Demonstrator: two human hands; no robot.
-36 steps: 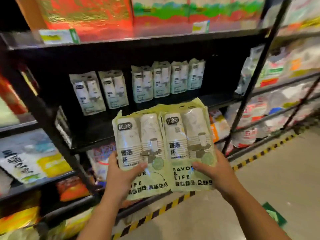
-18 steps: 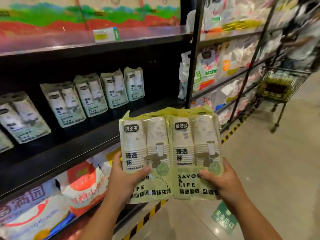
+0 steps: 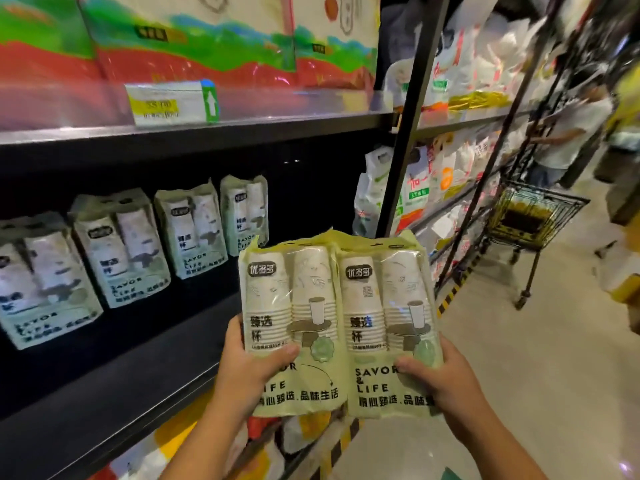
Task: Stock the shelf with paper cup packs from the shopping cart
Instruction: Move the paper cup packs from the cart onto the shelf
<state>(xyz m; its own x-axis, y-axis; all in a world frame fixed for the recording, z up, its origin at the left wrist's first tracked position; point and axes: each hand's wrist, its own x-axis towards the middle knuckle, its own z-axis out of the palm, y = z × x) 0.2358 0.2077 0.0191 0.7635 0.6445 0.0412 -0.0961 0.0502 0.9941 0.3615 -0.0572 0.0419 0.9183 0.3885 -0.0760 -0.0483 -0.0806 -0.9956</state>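
Fingers [image 3: 284,351] gripping packs [image 3: 294,289], shelf [image 3: 138,362] left, cart [image 3: 535,216] beyond

The two paper cup packs [image 3: 341,327] are wrapped in glossy, crinkled clear-and-green plastic film over white paper cups. The shelf [image 3: 138,368] is matt black metal. The shopping cart [image 3: 533,220] is wire metal. The floor [image 3: 554,393] looks smooth and faintly shiny.

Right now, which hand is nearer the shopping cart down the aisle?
Right. The right hand grips the held packs on the side toward the shopping cart; the left hand grips their far side, by the shelf.
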